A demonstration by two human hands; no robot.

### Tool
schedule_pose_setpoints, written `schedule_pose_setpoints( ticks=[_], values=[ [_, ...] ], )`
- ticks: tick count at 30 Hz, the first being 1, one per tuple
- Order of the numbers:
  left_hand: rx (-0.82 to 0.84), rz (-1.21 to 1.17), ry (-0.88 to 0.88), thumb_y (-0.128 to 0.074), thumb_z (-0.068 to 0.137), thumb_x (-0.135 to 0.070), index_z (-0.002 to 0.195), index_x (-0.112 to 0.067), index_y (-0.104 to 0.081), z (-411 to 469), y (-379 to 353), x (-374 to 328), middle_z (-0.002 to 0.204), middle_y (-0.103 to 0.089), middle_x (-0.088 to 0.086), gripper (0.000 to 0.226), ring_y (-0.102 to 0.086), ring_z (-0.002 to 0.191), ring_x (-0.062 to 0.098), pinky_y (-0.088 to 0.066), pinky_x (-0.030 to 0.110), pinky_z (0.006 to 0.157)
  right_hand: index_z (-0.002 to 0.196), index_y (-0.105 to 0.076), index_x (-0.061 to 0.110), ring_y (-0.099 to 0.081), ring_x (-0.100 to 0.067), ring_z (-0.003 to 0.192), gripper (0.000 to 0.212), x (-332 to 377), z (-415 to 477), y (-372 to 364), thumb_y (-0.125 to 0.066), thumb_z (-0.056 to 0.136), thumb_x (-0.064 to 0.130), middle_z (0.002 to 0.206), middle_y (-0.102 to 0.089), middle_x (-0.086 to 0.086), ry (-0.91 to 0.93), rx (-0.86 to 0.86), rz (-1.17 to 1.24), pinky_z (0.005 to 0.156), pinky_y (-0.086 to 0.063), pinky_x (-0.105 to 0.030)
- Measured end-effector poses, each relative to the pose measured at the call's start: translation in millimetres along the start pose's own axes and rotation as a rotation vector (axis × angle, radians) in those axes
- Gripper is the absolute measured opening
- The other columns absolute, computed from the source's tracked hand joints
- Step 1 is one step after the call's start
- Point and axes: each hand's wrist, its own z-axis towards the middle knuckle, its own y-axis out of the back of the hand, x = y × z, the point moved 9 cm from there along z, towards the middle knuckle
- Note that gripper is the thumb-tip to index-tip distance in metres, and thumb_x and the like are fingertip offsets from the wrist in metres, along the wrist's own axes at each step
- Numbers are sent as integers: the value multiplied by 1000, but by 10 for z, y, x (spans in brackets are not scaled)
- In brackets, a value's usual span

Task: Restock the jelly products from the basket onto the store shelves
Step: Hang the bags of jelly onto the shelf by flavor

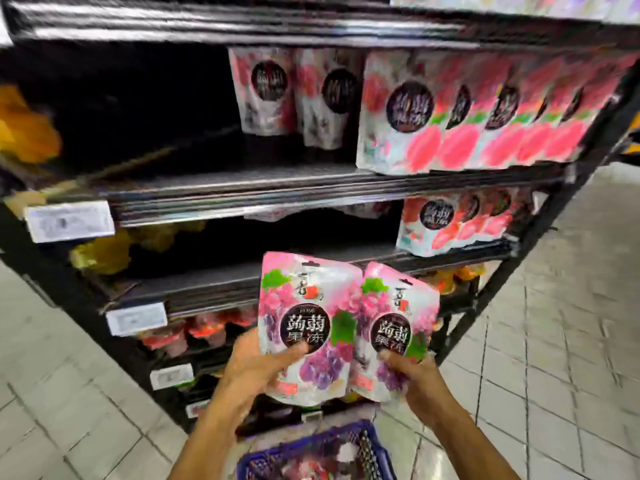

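Packets, blurry pink and red, lie in the blue plastic basket (311,442) at the bottom. The left hand (249,368) grips a pink-and-purple grape jelly pouch (308,327), thumb on its front. The right hand (419,379) grips a second grape jelly pouch (398,327), touching the first. Both are held up before the black metal store shelves (242,192). Each dark round label reads 蒟蒻果冻. Pink peach jelly pouches (450,116) stand at one shelf's right end, with open room to their left. The white price tags (69,221) are too blurry to read.
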Motion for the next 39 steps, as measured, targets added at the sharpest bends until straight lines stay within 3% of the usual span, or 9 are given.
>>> schedule_pose_setpoints(
  ticks=[3,8,14,19,23,28,31,34,39],
  values=[
    [37,72,-155,-88,41,-39,97,-11,-72,-39,-40,-729,87,-77,12,64,-72,78,29,-58,38,61,89,-64,2,-63,-17,54,26,764,-132,-145,-70,64,5,65,-68,-5,182,-10,145,54,-51,-25],
    [63,30,-325,-89,39,-39,90,-17,-77,-153,-123,-1451,81,-77,10,56,-73,68,22,-54,26,55,94,-73,6,-68,-31,82,37,1591,-368,-270,-81,59,15,94,-72,-17,351,42,225,80,-56,-40],
    [51,-26,-418,-95,34,-45,91,-22,-76,-60,-166,-1904,85,-77,12,65,-75,76,30,-57,27,56,96,-73,3,-72,-29,77,64,2178,-532,-234,-96,40,24,90,-75,-17,505,-75,14,67,-58,-35],
    [-11,-65,-455,-89,44,-31,92,-10,-72,11,-300,-2174,77,-76,13,55,-74,66,27,-55,28,48,97,-76,14,-72,-35,93,40,2477,-588,-241,-88,60,20,104,-73,-19,503,43,110,70,-61,-40],
    [-48,-117,-493,-86,46,-34,94,-12,-71,50,-409,-2425,79,-76,11,55,-75,68,27,-56,36,49,97,-76,17,-63,-36,97,37,2772,-542,-226,-89,63,26,106,-69,-22,527,30,140,96,-41,-71],
    [-52,-180,-536,-88,45,-31,91,-18,-74,92,-430,-2699,86,-77,9,49,-75,74,24,-56,31,52,111,-68,5,-69,-36,102,49,3151,-480,-450,-82,68,25,110,-71,-19,540,210,110,81,-58,-47],
    [-56,-179,-573,-94,48,-21,90,-23,-76,88,-371,-2819,89,-77,8,46,-75,79,24,-57,27,55,86,-70,9,-60,-34,75,10,3357,-472,-549,-72,78,4,81,-68,-15,602,228,58,75,-51,-40],
    [-74,-190,-595,-90,51,-21,90,-22,-76,92,-283,-2904,90,-77,9,41,-75,80,26,-57,27,56,66,-64,16,-46,-17,53,23,3578,-467,-706,-62,83,0,60,-57,-5,690,214,-48,54,-46,-23],
    [-138,-219,-616,-86,50,-26,96,-15,-73,78,-111,-2995,90,-77,12,48,-75,80,30,-59,31,58,76,-71,11,-56,-10,60,5,4074,-496,-994,-71,80,9,70,-67,-5,853,122,-108,60,-47,-20]
  ],
)
